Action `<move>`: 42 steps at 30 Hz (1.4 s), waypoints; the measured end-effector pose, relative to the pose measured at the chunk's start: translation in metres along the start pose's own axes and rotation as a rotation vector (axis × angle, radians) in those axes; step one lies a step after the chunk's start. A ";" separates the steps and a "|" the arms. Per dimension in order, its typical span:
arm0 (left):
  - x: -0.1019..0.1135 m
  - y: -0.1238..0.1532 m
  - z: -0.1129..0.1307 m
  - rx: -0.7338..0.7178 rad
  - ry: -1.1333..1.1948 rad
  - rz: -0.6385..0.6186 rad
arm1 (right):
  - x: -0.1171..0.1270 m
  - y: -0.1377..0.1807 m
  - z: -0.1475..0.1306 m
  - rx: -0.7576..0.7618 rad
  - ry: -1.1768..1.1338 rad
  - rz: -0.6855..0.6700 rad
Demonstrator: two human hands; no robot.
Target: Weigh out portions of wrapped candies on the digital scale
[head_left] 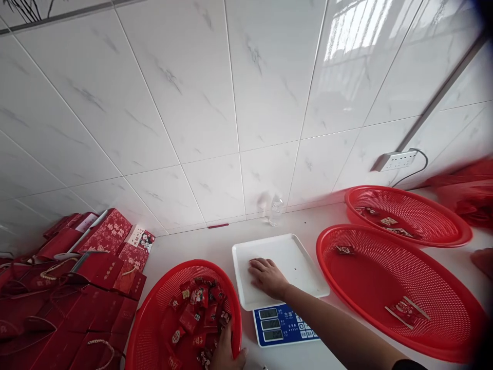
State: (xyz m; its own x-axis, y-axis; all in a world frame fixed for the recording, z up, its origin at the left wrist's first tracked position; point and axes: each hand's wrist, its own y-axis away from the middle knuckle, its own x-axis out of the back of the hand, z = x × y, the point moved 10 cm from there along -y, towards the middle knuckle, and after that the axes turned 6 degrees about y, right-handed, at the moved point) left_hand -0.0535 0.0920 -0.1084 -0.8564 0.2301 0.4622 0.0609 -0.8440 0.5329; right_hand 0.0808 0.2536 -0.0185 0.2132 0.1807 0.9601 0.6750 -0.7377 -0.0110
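A: State the pose of the right hand point(267, 277).
B: Palm down on the shallow white rectangular plastic tray point(296, 257), left of its centre. The fingers are extended and slightly spread, pointing up and left. The bare forearm runs in from the lower right, over one corner of the blue scale control panel point(269, 339).

A: And the left hand point(227, 354)?
B: At the near right rim of the deep red perforated plastic basket point(235, 303), left of the tray. Its fingers reach inside, beside small red printed packets point(188, 318); its thumb is spread outward. Whether it grips a packet or only the rim, I cannot tell.

A: Give the orientation of the tray.
B: It sits directly behind the panel. Its front edge slopes up toward the right. Perspective makes the long axis uncertain. The panel faces the wearer.

A: And the large oval red basket point(358, 280) on the right?
B: Its long axis runs from upper left to lower right.

A: List what is obscured.
B: The surface beneath the right palm is hidden. The bottom edge cuts off the left hand and its basket. The forearm covers some panel keys. The upper display is hard to read. Another hand point(484, 261) at the right edge is blurred and cropped.
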 end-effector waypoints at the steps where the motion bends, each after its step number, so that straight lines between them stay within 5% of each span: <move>1: 0.000 0.000 0.001 -0.002 -0.002 -0.003 | 0.003 0.003 0.009 -0.027 0.005 0.016; 8: 0.005 0.007 0.012 0.009 -0.057 0.043 | 0.015 0.020 0.070 -0.288 -0.026 0.093; 13: 0.006 0.013 0.022 -0.019 -0.101 0.027 | 0.033 0.045 0.104 -0.533 -0.108 0.281; 19: 0.009 0.014 0.019 -0.015 -0.058 0.078 | 0.081 0.121 0.168 -0.866 -0.100 0.495; 23: 0.006 0.014 0.019 -0.050 -0.028 0.034 | 0.097 0.171 0.191 -0.980 -0.036 0.488; 26: 0.006 0.017 0.023 -0.073 -0.007 0.019 | 0.088 0.161 0.166 -0.834 0.069 0.395; 30: 0.009 0.026 0.033 -0.087 -0.009 0.002 | 0.038 0.100 0.082 -0.345 0.050 0.122; 33: 0.010 0.035 0.037 -0.109 -0.011 -0.033 | 0.013 0.078 0.046 -0.237 -0.017 0.035; 37: 0.019 0.042 0.033 -0.169 0.061 -0.032 | 0.017 0.079 0.057 -0.309 -0.055 0.082; 42: 0.068 0.031 0.003 -0.114 0.015 0.257 | 0.063 0.127 0.121 -0.536 -0.021 0.285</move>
State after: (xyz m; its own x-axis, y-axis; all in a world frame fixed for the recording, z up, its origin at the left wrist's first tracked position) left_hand -0.1085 0.0834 -0.0584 -0.8279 -0.0051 0.5609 0.2199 -0.9229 0.3161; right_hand 0.2654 0.2495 0.0067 0.3507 -0.0637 0.9343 0.1409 -0.9827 -0.1200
